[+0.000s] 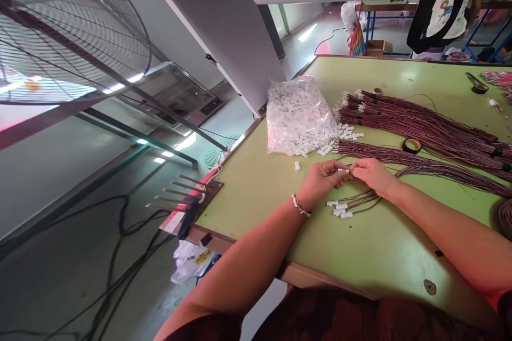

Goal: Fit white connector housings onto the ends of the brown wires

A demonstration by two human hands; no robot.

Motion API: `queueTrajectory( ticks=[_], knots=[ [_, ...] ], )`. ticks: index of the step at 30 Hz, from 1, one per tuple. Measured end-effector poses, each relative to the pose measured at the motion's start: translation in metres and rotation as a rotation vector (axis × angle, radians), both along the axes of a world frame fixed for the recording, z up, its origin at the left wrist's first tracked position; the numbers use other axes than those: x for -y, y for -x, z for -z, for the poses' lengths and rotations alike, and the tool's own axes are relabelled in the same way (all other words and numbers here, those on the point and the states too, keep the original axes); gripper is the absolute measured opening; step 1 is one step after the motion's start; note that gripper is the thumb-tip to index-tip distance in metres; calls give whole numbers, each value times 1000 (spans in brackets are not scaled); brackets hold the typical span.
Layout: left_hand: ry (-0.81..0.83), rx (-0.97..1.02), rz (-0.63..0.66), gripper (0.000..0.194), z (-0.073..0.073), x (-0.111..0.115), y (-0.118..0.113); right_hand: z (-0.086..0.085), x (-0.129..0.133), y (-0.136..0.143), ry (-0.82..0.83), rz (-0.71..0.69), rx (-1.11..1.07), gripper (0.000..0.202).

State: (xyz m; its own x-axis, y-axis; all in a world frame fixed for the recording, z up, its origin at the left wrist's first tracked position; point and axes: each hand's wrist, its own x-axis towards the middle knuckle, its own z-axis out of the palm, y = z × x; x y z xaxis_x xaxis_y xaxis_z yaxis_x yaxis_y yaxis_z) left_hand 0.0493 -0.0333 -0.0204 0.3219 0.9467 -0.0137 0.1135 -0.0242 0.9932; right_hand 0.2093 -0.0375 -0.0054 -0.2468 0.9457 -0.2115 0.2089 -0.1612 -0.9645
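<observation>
My left hand (323, 178) pinches a small white plastic connector (343, 170) over the green tabletop. Right beside it, my right hand (370, 173) has its fingertips closed on a thin brown wire at the connector's end. Just below my hands lie several wires (366, 200) tipped with white connectors (341, 209). Behind them a long bundle of brown wires (400, 159) stretches to the right. A clear plastic bag (298, 112) full of white connectors sits beyond my left hand, with loose connectors (350, 132) spilled at its edge. One lone connector (297, 165) rests nearer to me.
Thicker brown wire bundles (408, 122) lie at the back right. A roll of black tape (412, 145) rests by them. A rack of metal pegs (188, 197) is fixed at the table's left edge. A large fan (72, 32) stands at the upper left; cables (120, 234) cross the floor.
</observation>
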Motion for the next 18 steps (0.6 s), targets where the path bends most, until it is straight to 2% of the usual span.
queueTrajectory(
  ticks=[3,5,7,10,12,14,16,17,18],
  knots=[
    [-49,-46,-31,18,-4,1,8,-6,1,-4,-129,-57,105,19],
    [-112,-93,-38,18,-13,4,15,-12,0,-9,-248,-98,183,25],
    [-201,-196,-3,16,-25,11,21,-16,-1,-12,-331,-81,228,28],
    [-352,-443,203,12,-42,31,20,-15,-3,-10,-400,-74,304,26],
    [-422,-558,346,14,-48,49,16,-11,-2,-4,-449,-166,425,19],
    [-484,-560,463,17,-49,67,13,-6,1,4,-508,-276,596,15],
    [-509,-469,541,20,-45,79,17,-2,5,11,-534,-321,753,13],
    [-495,-430,519,20,-42,80,22,-1,7,13,-537,-323,816,12],
    [-460,-412,414,20,-39,78,30,0,9,14,-539,-322,858,13]
  ],
)
